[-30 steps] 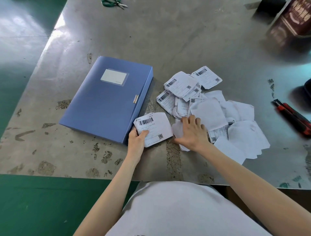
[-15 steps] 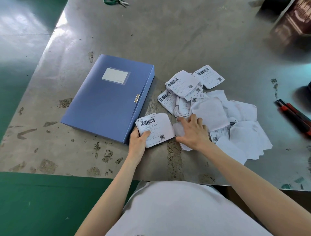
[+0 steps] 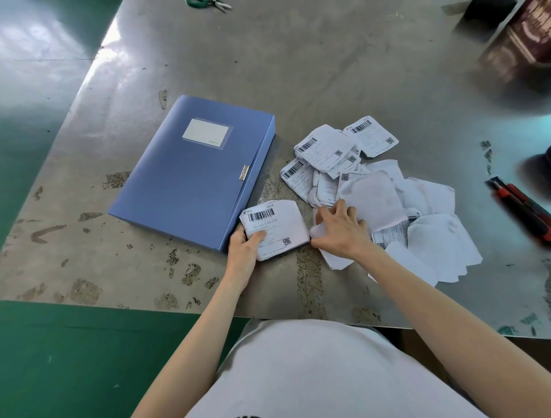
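A loose pile of white shipping labels [image 3: 384,191] with barcodes lies on the grey metal table [image 3: 298,74], right of centre. My left hand [image 3: 243,247] grips a small stack of labels [image 3: 278,229], barcode side up, beside the near corner of a closed blue file box [image 3: 193,176]. My right hand [image 3: 340,229] rests on the pile's near left edge, its fingers curled onto a blank white slip [image 3: 320,231]. Whether it pinches that slip is unclear.
A red and black utility knife [image 3: 521,209] lies at the right edge. Green-handled scissors [image 3: 205,3] sit at the far edge. A dark brown box [image 3: 518,47] stands at the back right. Green floor surrounds the table to the left and front.
My right hand has slid slightly left on the pile toward the held stack and bunched a white slip under its fingers. The left hand keeps its stack in place.
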`<control>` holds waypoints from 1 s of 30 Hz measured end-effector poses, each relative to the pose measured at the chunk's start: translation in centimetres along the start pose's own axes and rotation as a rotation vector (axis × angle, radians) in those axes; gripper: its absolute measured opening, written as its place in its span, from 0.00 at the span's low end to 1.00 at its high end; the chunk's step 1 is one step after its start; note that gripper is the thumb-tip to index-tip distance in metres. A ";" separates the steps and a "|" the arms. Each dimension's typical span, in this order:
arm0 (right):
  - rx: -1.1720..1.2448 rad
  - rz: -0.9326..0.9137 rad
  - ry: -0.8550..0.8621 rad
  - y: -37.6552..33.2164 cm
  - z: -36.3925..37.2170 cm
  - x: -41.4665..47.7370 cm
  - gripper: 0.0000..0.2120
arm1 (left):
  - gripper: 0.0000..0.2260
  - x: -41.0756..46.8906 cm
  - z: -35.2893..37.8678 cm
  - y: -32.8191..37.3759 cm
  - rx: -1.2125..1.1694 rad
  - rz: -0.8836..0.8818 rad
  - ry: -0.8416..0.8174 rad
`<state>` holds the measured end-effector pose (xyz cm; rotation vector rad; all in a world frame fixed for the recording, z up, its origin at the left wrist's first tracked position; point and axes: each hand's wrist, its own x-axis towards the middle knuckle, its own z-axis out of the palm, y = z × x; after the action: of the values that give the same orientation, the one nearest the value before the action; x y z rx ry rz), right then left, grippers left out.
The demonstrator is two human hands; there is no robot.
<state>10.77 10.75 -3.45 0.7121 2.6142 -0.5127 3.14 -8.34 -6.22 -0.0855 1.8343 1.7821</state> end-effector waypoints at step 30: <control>1.656 0.320 0.180 0.5 -3.7 -1.6 0.11 | 0.13 -0.7 0.9 0.6 0.025 0.100 -0.057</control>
<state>11.31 12.12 0.33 1.5316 1.5567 -2.5496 3.77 -7.71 -5.28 0.0669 1.8483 1.8096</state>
